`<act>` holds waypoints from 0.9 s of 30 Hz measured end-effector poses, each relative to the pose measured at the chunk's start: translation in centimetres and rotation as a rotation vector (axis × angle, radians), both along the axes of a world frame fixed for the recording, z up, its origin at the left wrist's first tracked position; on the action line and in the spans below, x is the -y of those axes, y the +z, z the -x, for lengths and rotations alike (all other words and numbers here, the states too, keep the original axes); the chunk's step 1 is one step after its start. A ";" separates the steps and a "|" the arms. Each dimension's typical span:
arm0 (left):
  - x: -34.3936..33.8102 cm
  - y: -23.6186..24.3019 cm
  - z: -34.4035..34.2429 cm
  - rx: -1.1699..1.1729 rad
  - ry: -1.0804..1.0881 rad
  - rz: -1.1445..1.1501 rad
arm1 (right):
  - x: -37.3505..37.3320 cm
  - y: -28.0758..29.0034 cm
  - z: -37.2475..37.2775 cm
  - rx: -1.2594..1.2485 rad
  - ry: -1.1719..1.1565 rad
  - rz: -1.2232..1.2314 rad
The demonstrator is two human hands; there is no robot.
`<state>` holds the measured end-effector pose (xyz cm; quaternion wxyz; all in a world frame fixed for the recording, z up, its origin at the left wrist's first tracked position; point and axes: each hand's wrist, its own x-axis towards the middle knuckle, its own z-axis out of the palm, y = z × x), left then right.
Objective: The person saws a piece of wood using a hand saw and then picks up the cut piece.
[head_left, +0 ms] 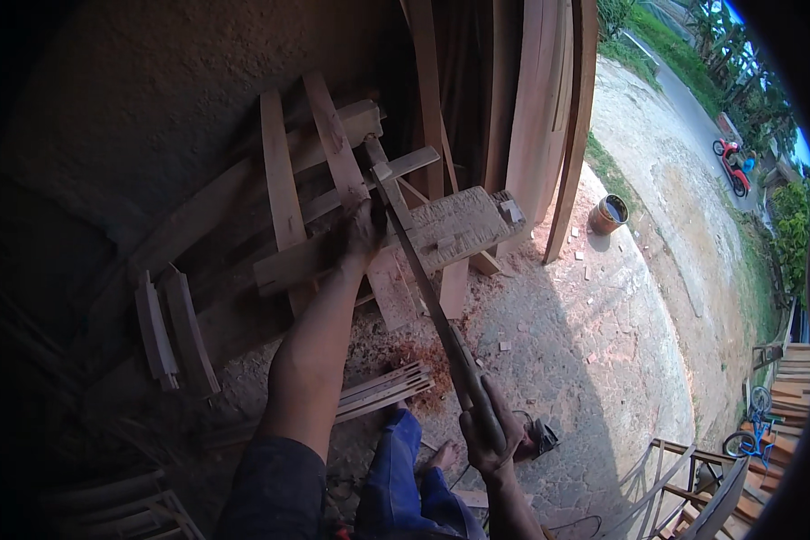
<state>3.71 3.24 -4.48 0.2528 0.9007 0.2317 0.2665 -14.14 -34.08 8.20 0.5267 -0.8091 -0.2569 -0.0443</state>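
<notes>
In the head view, the right hand (498, 443) has its fingers wrapped round the handle of a long saw-like tool (434, 303), whose blade slants up across a thick beam (463, 225), beside the left hand (365, 236) resting at a pale slat (331, 135) (its fingers are too shadowed to tell clenched from loose). Sawdust (411, 348) and offcuts (505, 346) suggest some cutting is done, though more seems left; any cut line is hidden, and the blade's far end blurs into the wood.
</notes>
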 end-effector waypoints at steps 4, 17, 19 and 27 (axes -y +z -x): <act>0.4 0.4 0.0 0.008 -0.029 -0.024 | 0.2 -0.2 -0.3 0.009 0.014 0.000; 1.0 0.8 0.0 -0.065 -0.033 -0.038 | 0.3 0.7 -0.6 -0.044 0.019 -0.045; 0.7 -0.2 -0.2 -0.120 -0.022 -0.144 | -0.3 0.9 -1.2 -0.052 0.016 0.023; 1.3 1.7 0.5 -0.068 -0.001 -0.096 | 1.3 2.3 0.3 -0.253 0.030 -0.013</act>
